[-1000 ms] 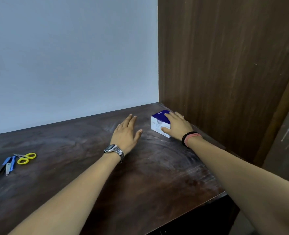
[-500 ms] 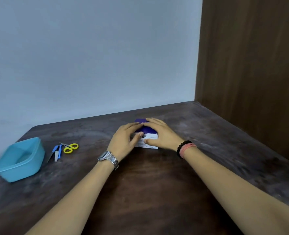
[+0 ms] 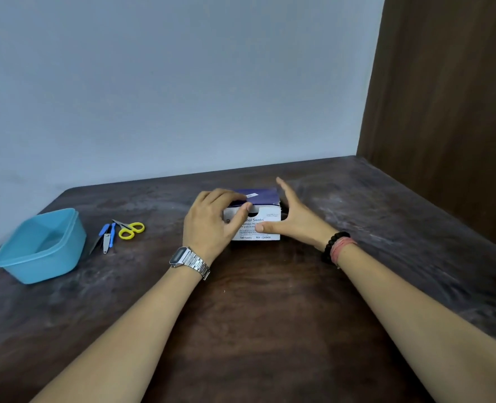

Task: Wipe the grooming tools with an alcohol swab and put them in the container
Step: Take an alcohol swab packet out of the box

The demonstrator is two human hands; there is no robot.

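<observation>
A white and purple box of alcohol swabs stands in the middle of the dark wooden table. My left hand grips its left end, with fingers over the purple lid and the thumb at the front cut-out. My right hand is open at the box's right end, fingers spread upward, thumb tip touching the lower front face. To the left lie yellow-handled scissors, a blue-handled tool and a small metal nail clipper. Further left stands an empty light-blue plastic container.
A pale wall closes the far side of the table. A tall dark wooden panel runs along the right side. A silver watch is on my left wrist, bead and thread bracelets on my right.
The box came from the far right corner to the middle of the table. My right hand has lifted off it and spread open, while my left hand has closed on its left end.
</observation>
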